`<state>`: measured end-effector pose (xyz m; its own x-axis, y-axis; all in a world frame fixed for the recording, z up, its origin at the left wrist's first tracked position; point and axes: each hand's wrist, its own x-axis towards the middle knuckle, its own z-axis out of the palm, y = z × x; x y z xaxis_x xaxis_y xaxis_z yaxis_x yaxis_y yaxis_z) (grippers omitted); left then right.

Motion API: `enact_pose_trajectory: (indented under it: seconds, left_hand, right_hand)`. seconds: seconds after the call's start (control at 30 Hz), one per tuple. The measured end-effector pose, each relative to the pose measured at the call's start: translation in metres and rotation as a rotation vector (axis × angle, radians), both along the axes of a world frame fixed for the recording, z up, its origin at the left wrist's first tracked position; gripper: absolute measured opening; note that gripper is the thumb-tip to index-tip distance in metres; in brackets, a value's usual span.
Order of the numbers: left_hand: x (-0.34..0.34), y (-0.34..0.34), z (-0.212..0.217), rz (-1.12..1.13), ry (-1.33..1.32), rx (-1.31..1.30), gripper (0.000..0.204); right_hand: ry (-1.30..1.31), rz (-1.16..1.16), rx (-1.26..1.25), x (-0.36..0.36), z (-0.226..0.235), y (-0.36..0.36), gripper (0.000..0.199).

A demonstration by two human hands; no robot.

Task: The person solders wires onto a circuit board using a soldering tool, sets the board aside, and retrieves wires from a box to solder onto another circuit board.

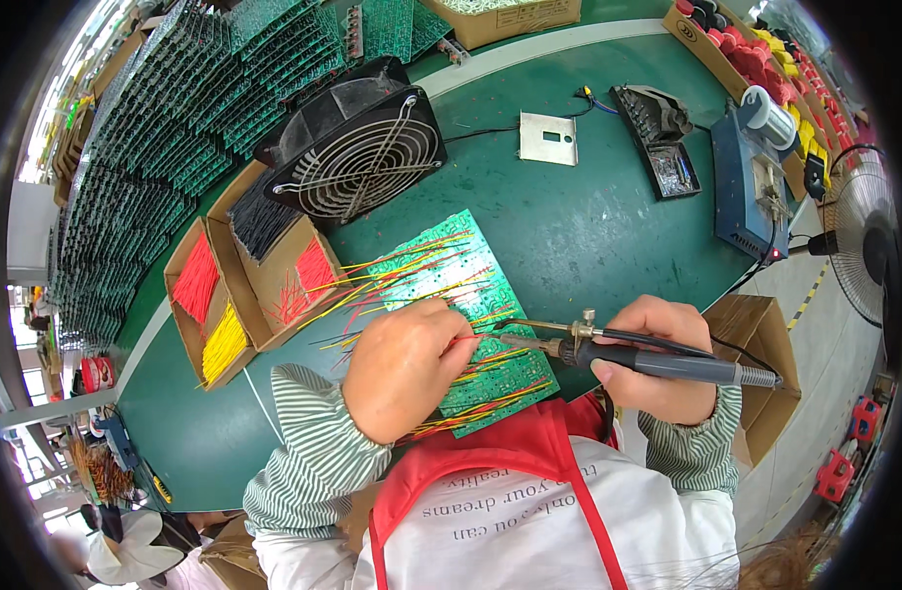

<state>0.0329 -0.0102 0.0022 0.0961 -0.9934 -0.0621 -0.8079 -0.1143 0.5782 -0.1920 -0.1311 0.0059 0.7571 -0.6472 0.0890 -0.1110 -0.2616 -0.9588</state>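
A green circuit board [482,280] lies slanted in front of me, with rows of red and yellow wires sticking out over its left side. My left hand [402,369] rests over the board's left edge, thumb and forefinger pinching a red wire [476,336]. In my right hand [662,359] is a soldering iron [682,366], gripped by its grey handle. A thin metal feed tube is clamped along the iron. Its tip points left and meets the board close to the pinched wire's end. My left fingers partly hide the wires beneath them.
Left of the board, a divided cardboard tray [256,332] holds red, yellow and black wires. Behind it stands a black fan [357,167], near stacked circuit boards [141,187]. A metal plate [548,139], a black box [657,147] and a blue soldering station [741,187] sit farther back.
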Motion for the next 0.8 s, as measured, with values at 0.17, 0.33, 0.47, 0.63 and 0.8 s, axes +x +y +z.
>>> enact_pose_trajectory:
  seconds: [0.17, 0.33, 0.47, 0.63, 0.8]
  left_hand:
    - [-0.001, -0.001, 0.006, -0.009, -0.009, 0.026, 0.009]
    - [0.005, 0.009, 0.026, 0.133, -0.163, -0.166, 0.007]
    - [-0.009, 0.004, 0.025, 0.022, -0.095, -0.159, 0.010]
    - [-0.015, -0.007, 0.004, -0.003, -0.035, -0.058, 0.010]
    - [-0.016, -0.013, -0.002, 0.013, 0.046, -0.035, 0.010]
  right_hand:
    - [-0.014, -0.005, -0.039, -0.005, 0.003, -0.001, 0.018]
    - [0.006, 0.003, -0.055, -0.009, 0.006, -0.002, 0.017]
    - [0.022, -0.024, -0.045, -0.015, 0.009, -0.003, 0.018]
    - [0.038, -0.064, -0.034, -0.019, 0.009, -0.004, 0.018]
    - [0.032, -0.069, 0.005, -0.020, 0.006, -0.005, 0.018]
